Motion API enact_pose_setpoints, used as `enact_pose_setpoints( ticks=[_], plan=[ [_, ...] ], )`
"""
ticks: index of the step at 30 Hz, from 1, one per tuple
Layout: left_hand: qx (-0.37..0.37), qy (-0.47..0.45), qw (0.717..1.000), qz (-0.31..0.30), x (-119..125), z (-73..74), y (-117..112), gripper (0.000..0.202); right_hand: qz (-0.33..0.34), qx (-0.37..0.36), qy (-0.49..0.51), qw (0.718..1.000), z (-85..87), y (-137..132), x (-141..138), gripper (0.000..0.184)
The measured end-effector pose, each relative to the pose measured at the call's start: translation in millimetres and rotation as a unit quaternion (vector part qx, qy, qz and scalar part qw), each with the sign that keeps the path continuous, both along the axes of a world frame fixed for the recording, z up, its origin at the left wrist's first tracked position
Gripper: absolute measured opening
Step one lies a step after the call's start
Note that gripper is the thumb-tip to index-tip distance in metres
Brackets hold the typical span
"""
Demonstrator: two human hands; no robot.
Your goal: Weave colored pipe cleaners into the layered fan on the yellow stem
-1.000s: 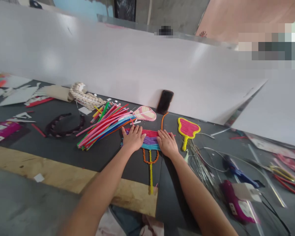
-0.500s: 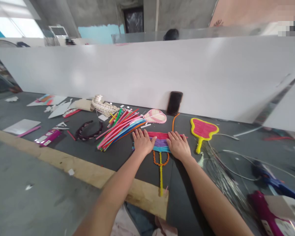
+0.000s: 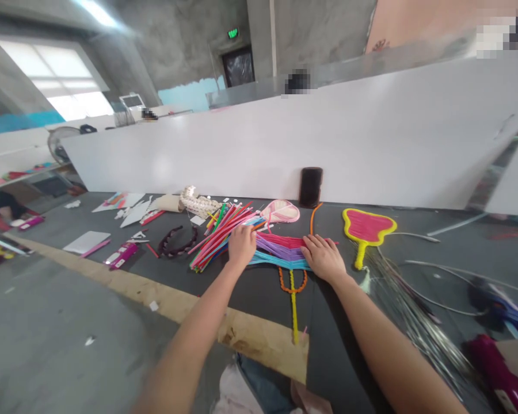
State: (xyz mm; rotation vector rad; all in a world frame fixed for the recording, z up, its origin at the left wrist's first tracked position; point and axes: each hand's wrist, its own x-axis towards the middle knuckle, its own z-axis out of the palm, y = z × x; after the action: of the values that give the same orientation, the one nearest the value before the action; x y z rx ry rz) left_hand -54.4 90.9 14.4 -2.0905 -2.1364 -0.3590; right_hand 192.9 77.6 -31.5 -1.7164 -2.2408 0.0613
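Here we are at the dark table (image 3: pixel 259 294), and both our hands are on the striped piece (image 3: pixel 287 248), which lies flat in the middle, red along its far side, purple between, blue along its near side. Our left hand (image 3: pixel 242 247) sits at its left end, fingers bent downward; whether thumb and fingertips meet on the strands, we cannot tell. There the rows fan out, dark gaps showing between them! Over on the right end, our right hand (image 3: pixel 324 257) lies palm down, fingers stretched out and resting across the stripes, gripping nothing. From the near edge runs a yellow stem (image 3: pixel 294 313), crossing an orange loop (image 3: pixel 281 283) and reaching over the wooden strip (image 3: pixel 259 339). Just left of our left hand we have a bundle of coloured pipe cleaners (image 3: pixel 218 240), and beyond it a pink-and-cream oval (image 3: pixel 282 212). Look farther: a phone (image 3: pixel 311 187) leans against the white panel (image 3: pixel 224 155), an orange strand (image 3: pixel 313 221) on its near side. And to the right of our right hand, a red fan shape (image 3: pixel 368 226) edged in yellow, with loose wires (image 3: pixel 408 307) trailing toward the near right!
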Motion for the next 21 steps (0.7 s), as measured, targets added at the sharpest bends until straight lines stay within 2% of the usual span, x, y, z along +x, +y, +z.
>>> enact_pose_setpoints(
  ticks=[3, 6, 9, 13, 18, 21],
  plan=[
    [0.023, 0.024, 0.999, 0.039, -29, 16.9, 1, 0.034, 0.006, 0.009, 0.030, 1.000, 0.3, 1, 0, 0.045],
    [0.019, 0.041, 0.998, 0.040, -49, 22.6, 0, 0.022, 0.008, 0.020, 0.057, 0.998, -2.0, 2, 0, 0.043],
    [0.014, 0.035, 0.999, 0.030, -59, 21.8, -1, 0.015, 0.015, 0.042, 0.095, 0.995, -4.0, 4, 0, 0.042],
    [0.030, -0.012, 0.999, 0.040, -67, 30.0, 4, 0.025, 0.025, 0.100, 0.162, 0.981, 0.4, 6, 2, 0.041],
    [0.125, -0.094, 0.986, 0.061, -71, 66.0, 8, 0.043, 0.036, 0.196, 0.257, 0.946, 8.8, 7, 8, 0.039],
    [0.191, -0.124, 0.972, 0.055, -62, 87.0, -2, 0.053, 0.028, 0.240, 0.300, 0.923, 16.8, 5, 13, 0.035]
  ],
)
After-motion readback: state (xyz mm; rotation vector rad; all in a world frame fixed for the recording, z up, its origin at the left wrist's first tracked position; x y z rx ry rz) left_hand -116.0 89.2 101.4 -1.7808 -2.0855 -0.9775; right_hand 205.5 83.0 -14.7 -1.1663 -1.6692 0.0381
